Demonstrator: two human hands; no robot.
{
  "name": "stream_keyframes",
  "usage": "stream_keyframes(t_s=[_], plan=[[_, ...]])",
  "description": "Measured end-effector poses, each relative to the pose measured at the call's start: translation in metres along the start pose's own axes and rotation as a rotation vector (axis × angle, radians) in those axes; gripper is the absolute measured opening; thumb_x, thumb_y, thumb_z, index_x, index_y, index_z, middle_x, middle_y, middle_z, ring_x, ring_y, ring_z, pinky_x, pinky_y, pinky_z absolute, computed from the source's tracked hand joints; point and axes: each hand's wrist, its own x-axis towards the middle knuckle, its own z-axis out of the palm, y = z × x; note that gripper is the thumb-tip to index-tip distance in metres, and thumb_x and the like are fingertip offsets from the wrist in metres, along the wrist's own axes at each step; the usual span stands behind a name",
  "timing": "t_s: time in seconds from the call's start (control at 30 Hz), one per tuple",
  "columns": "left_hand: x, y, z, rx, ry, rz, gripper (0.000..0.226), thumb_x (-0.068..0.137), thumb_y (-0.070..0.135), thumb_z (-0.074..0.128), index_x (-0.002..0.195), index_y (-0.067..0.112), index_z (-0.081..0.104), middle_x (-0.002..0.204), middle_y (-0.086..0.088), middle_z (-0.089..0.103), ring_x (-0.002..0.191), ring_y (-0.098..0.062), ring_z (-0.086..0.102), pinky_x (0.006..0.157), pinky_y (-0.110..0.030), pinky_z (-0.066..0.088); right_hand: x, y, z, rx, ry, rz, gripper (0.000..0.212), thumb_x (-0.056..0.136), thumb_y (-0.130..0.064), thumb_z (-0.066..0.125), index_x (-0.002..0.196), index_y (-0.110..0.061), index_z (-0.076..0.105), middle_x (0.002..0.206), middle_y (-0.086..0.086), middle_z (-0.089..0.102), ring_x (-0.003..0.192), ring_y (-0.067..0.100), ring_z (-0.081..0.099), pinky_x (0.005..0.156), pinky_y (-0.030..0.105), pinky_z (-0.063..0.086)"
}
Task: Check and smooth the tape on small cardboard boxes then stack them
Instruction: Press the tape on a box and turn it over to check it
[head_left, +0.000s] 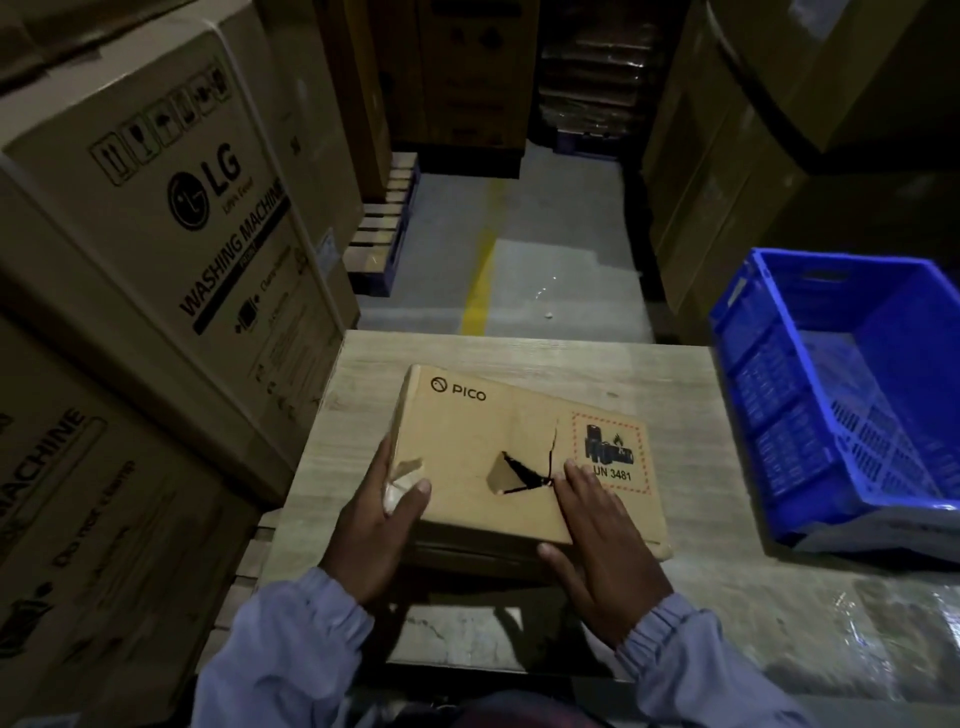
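Observation:
A small brown cardboard box (483, 431) printed "PICO" with a red-bordered UN 3481 label lies flat on a pale wooden table (691, 415). Its top face has a torn hole and a crack near the middle, and a scuffed patch of tape at the near left corner. My left hand (371, 525) grips the box's near left edge, thumb on top by the torn tape. My right hand (602, 540) lies flat on the top face near the tear, fingers spread, thumb over the front edge.
A blue plastic crate (779, 415) stands on the table's right side with clear plastic film inside and under it. Large LG washing machine cartons (156, 234) are stacked at the left. Behind the table runs a concrete aisle with a yellow line (480, 280) and pallets.

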Motion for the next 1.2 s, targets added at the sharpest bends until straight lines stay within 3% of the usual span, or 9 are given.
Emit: stream_keyframes(t_s=[0.13,0.23,0.33,0.43,0.57,0.77,1.0,1.07,1.2], plan=[[-0.003,-0.024,-0.003,-0.003,0.0,-0.083,0.099,0.064,0.066,0.059,0.149,0.022,0.033,0.137,0.0,0.053,0.126,-0.013,0.049,0.11,-0.031,0.036,0.002,0.004,-0.001,-0.121,-0.017,-0.003,0.071,0.095,-0.061,0.023,0.15,-0.016,0.031,0.158,0.006,0.024,0.146,0.023,0.021,0.118,0.04,0.016],[-0.009,-0.044,0.003,0.001,-0.013,-0.161,0.098,0.062,0.072,0.066,0.144,0.025,0.039,0.132,-0.002,0.058,0.107,0.003,0.059,0.085,-0.009,0.044,0.003,0.005,-0.003,-0.214,-0.057,-0.018,0.069,0.097,-0.059,0.018,0.14,-0.013,0.046,0.149,0.011,0.041,0.137,0.027,0.039,0.116,0.037,0.019],[-0.011,-0.056,0.008,0.047,-0.01,-0.16,0.068,0.082,0.051,0.062,0.142,0.031,0.037,0.13,-0.003,0.058,0.089,0.014,0.06,0.072,-0.003,0.043,0.001,0.007,-0.003,-0.22,-0.116,0.004,0.07,0.096,-0.059,0.018,0.137,-0.012,0.051,0.148,0.011,0.043,0.137,0.028,0.04,0.113,0.038,0.021],[-0.01,-0.056,0.013,0.236,0.028,-0.019,0.076,0.085,0.048,0.048,0.152,0.028,0.018,0.149,-0.003,0.041,0.123,-0.005,0.05,0.098,-0.014,0.037,0.002,0.007,0.0,-0.242,-0.127,-0.007,0.071,0.096,-0.061,0.02,0.135,-0.012,0.054,0.148,0.011,0.043,0.137,0.028,0.041,0.112,0.04,0.023],[0.002,-0.048,0.021,0.805,0.005,0.402,0.064,0.091,0.04,0.033,0.152,0.029,0.02,0.162,0.001,0.004,0.15,-0.021,-0.001,0.119,-0.029,0.003,0.009,0.005,-0.014,-0.127,-0.054,-0.011,0.069,0.095,-0.065,0.026,0.128,-0.015,0.061,0.141,0.009,0.053,0.13,0.026,0.049,0.107,0.042,0.039],[0.016,-0.028,0.043,1.159,-0.184,0.451,0.052,0.095,0.04,0.031,0.145,0.027,0.04,0.155,-0.002,0.034,0.143,-0.024,0.032,0.111,-0.042,0.016,0.03,0.018,-0.014,-0.149,-0.051,-0.01,0.053,0.092,-0.05,0.041,0.126,-0.015,0.061,0.138,0.01,0.055,0.129,0.029,0.05,0.102,0.049,0.045],[0.02,-0.021,0.036,1.161,-0.219,0.453,0.058,0.092,0.049,0.027,0.147,0.032,0.037,0.158,0.002,0.027,0.144,-0.02,0.028,0.117,-0.039,0.023,0.036,0.021,-0.014,-0.148,0.008,-0.036,0.047,0.089,-0.045,0.043,0.118,-0.015,0.066,0.132,0.009,0.06,0.122,0.029,0.057,0.096,0.044,0.049],[0.031,-0.01,0.032,1.208,-0.258,0.448,0.07,0.087,0.06,0.018,0.152,0.034,0.021,0.162,0.001,0.012,0.148,-0.019,0.014,0.118,-0.033,0.007,0.044,0.025,-0.017,-0.161,-0.018,0.005,0.056,0.089,-0.049,0.039,0.128,-0.014,0.058,0.141,0.011,0.052,0.126,0.03,0.052,0.101,0.041,0.044],[0.056,-0.008,0.034,1.215,-0.189,0.335,0.086,0.083,0.076,0.026,0.154,0.035,0.0,0.162,-0.003,-0.011,0.149,-0.019,-0.009,0.119,-0.038,-0.011,0.059,0.035,-0.022,-0.258,-0.082,0.172,0.088,0.084,-0.071,0.015,0.153,-0.017,0.019,0.161,0.008,0.011,0.149,0.024,0.011,0.119,0.038,0.008]])
